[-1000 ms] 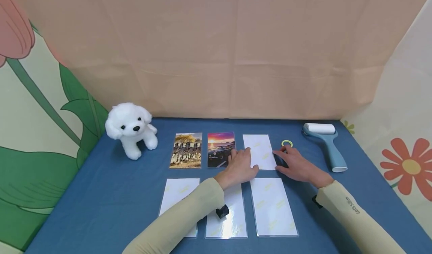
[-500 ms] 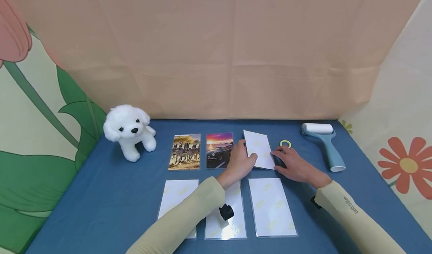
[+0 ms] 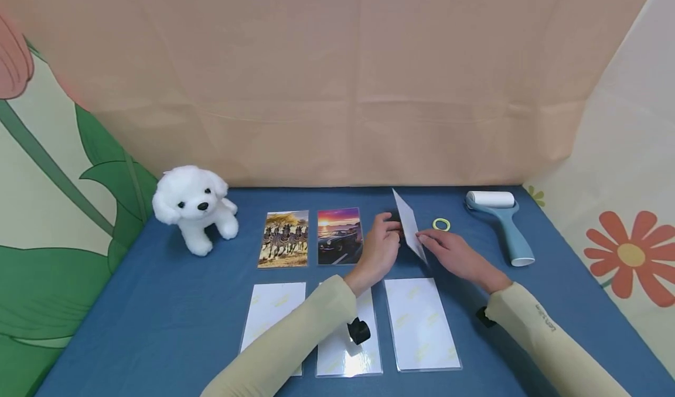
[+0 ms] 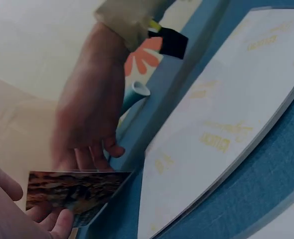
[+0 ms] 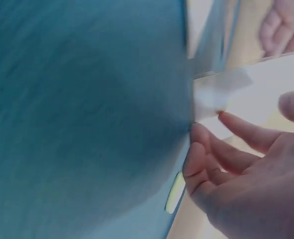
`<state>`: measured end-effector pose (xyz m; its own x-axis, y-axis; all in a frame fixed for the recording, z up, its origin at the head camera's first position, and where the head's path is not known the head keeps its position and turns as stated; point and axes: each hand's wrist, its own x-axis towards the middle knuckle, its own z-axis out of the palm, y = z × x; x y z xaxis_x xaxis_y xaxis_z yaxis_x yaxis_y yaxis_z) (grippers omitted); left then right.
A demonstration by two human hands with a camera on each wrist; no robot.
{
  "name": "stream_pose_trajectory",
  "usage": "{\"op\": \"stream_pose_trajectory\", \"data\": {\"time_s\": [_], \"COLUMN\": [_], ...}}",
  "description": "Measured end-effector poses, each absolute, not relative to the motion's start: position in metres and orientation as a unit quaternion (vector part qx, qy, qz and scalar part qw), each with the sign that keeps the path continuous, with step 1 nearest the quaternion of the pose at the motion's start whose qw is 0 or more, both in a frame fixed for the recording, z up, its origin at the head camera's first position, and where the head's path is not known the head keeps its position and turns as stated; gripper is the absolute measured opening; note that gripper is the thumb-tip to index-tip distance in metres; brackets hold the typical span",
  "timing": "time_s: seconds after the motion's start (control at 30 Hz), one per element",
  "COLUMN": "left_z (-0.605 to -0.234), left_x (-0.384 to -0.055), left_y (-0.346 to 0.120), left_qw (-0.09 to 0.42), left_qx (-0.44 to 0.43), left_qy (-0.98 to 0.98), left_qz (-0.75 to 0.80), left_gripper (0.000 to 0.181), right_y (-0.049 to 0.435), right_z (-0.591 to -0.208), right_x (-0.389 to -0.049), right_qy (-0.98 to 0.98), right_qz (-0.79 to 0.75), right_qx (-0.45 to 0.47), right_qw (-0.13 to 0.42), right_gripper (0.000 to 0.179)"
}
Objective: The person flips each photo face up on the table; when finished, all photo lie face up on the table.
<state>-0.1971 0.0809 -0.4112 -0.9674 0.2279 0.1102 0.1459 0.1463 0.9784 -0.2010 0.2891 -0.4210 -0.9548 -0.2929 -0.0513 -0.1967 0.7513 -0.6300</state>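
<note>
A photo card stands tilted up off the table in the head view, its white backing toward the right. My left hand holds it from the left; in the left wrist view curled fingertips lie on its dark printed face. My right hand grips it near its lower right part, its fingertips against the white side in the right wrist view. Left of the hands lie a sunset car picture and a zebra picture, both face up. Part of the thumbs' contact is hidden.
White-backed sheets lie in a row in front, the middle one partly under my left forearm. A ring-shaped tape roll and a blue lint roller are at the right. A white plush dog sits at the left.
The photo card lay flat with its white back up. My left hand has raised its left edge, turning it steeply upward, while my right hand's fingers have shifted slightly left with it.
</note>
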Motion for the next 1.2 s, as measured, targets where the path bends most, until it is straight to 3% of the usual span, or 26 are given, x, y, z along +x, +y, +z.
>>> {"op": "stream_pose_trajectory", "data": {"time_s": [0.2,0.5,0.73,1.2], "left_z": [-0.417,-0.424,-0.427,-0.424], "left_x": [-0.192,-0.189,-0.188,-0.191], "left_y": [0.087,0.095,0.096,0.088], "left_qw": [0.069,0.087,0.107,0.124], "left_qx": [0.149,0.181,0.199,0.170], "left_qy": [0.774,0.795,0.806,0.826], "left_qz": [0.612,0.573,0.547,0.523], "left_gripper": [0.050,0.053,0.055,0.061], "right_y": [0.284,0.281,0.285,0.293], "right_z": [-0.405,-0.392,-0.389,-0.389], "right_x": [-0.203,-0.205,-0.204,-0.196], "right_qy": [0.899,0.880,0.871,0.822], "right_qz": [-0.407,-0.435,-0.460,-0.560], "right_qx": [-0.067,-0.039,-0.073,-0.081], "right_qw": [0.149,0.186,0.155,0.056], "right_gripper": [0.076,0.082,0.065,0.053]}}
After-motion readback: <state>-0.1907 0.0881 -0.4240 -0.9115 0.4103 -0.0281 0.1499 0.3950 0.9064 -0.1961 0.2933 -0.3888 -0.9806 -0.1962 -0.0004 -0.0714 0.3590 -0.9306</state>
